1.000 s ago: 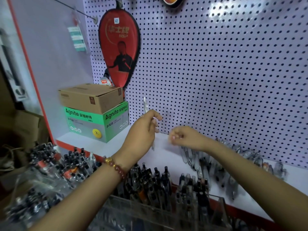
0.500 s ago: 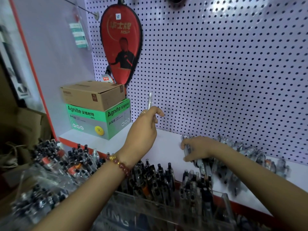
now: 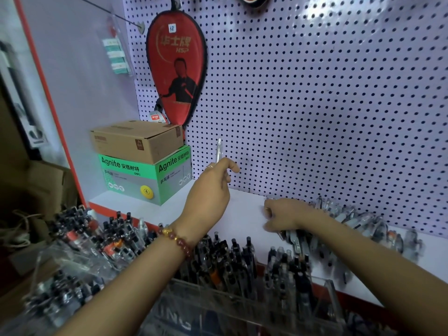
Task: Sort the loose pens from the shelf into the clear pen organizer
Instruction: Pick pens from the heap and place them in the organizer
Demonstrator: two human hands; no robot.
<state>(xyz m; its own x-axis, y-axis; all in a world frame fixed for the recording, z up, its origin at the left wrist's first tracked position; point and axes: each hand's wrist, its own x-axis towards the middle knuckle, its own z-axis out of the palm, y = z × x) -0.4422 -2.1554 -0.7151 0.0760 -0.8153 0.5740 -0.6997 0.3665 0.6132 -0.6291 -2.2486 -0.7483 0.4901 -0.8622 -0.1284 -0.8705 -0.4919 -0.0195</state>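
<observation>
Our left hand pinches a slim, clear-barrelled pen upright above the middle of the white shelf, its tip end hidden in the fingers. Our right hand lies with curled fingers on the left end of the loose clear-and-black pens strewn along the shelf's back edge; we cannot tell whether it grips one. The clear acrylic pen organizer, packed with dark-capped pens, stands before the shelf's front edge.
</observation>
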